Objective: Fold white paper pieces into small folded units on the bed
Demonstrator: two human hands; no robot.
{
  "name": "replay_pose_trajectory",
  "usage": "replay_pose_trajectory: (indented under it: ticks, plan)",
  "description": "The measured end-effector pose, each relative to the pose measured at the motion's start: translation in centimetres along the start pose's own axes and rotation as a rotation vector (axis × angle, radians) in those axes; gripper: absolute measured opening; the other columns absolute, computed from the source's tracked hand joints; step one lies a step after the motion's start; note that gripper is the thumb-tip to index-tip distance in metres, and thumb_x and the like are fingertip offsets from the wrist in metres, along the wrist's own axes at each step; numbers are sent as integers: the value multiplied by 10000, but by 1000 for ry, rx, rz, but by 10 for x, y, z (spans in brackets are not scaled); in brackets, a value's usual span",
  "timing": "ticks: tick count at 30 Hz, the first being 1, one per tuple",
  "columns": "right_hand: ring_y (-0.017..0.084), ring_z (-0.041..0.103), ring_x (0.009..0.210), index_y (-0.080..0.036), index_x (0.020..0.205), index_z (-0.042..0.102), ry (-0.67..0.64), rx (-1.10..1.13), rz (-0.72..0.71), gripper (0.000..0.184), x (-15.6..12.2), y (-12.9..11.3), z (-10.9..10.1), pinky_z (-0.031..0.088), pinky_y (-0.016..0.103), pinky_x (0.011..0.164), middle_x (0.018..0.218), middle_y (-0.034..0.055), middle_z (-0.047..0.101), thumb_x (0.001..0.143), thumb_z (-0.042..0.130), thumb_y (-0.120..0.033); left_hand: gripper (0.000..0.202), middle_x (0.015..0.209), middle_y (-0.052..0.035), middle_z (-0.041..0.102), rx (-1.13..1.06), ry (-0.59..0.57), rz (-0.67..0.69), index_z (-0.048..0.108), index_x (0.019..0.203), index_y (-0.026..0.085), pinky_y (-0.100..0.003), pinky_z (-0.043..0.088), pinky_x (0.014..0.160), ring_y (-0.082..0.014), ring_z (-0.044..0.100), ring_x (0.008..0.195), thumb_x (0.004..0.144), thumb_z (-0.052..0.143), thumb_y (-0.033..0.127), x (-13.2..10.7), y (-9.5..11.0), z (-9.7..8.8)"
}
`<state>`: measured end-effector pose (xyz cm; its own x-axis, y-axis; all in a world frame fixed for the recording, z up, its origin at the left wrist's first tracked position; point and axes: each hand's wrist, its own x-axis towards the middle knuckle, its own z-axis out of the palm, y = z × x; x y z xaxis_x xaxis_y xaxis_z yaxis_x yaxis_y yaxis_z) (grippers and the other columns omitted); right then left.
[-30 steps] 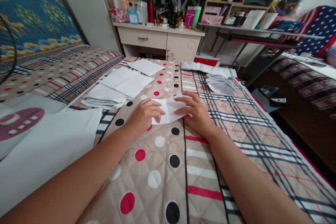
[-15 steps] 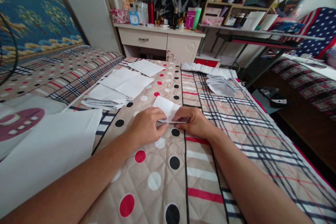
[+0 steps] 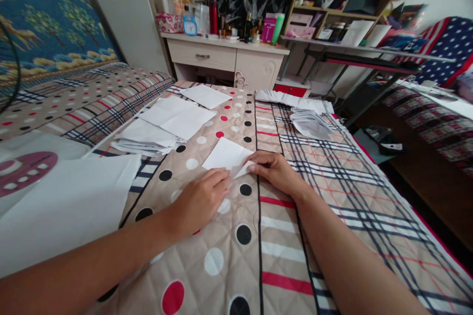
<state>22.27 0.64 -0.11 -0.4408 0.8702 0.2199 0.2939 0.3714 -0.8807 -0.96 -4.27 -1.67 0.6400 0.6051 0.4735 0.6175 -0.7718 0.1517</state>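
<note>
A small white folded paper (image 3: 225, 155) lies on the quilted spotted and checked cover (image 3: 236, 246) in front of me. My left hand (image 3: 201, 199) rests palm down with its fingertips on the paper's near left edge. My right hand (image 3: 275, 172) pinches the paper's near right corner, which is folded up a little. Both forearms reach in from the bottom of the view.
A stack of unfolded white sheets (image 3: 162, 125) lies to the left, one more sheet (image 3: 205, 95) lies beyond it, and a large sheet (image 3: 62, 206) sits near left. Folded paper pieces (image 3: 308, 120) are heaped at the far right. A cluttered dresser (image 3: 225, 56) and shelves stand behind.
The paper has opened from a raised fold to lie flatter and farther away. My left hand has slid toward me along its near edge. My right hand stays pinched at the corner.
</note>
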Motion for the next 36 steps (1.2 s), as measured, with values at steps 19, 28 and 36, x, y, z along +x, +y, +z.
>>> replay_pose_trajectory:
  ticks: [19,28,36]
  plan:
    - [150,538,649,-190,667,610,310,-448,251,84,13,-2,20,412,283,629,709,7,629,705,685,-203,260,1138,-124,669,-53,44,-33,631,1109,91,-366,591,916,-210,643,1038,917,457,81,-2,5,-4]
    - [160,549,654,-190,648,620,318,-419,298,95,15,-1,22,420,292,632,713,18,636,706,691,-215,295,1185,-131,679,3,29,30,634,1142,49,-366,590,927,-230,628,1096,924,438,79,-1,4,-5]
    - [151,571,693,-185,630,619,188,-118,155,126,7,0,9,446,284,671,738,13,634,719,709,-185,285,1158,-138,688,7,50,8,655,1106,53,-356,605,890,-224,654,1042,903,458,83,-1,3,-4]
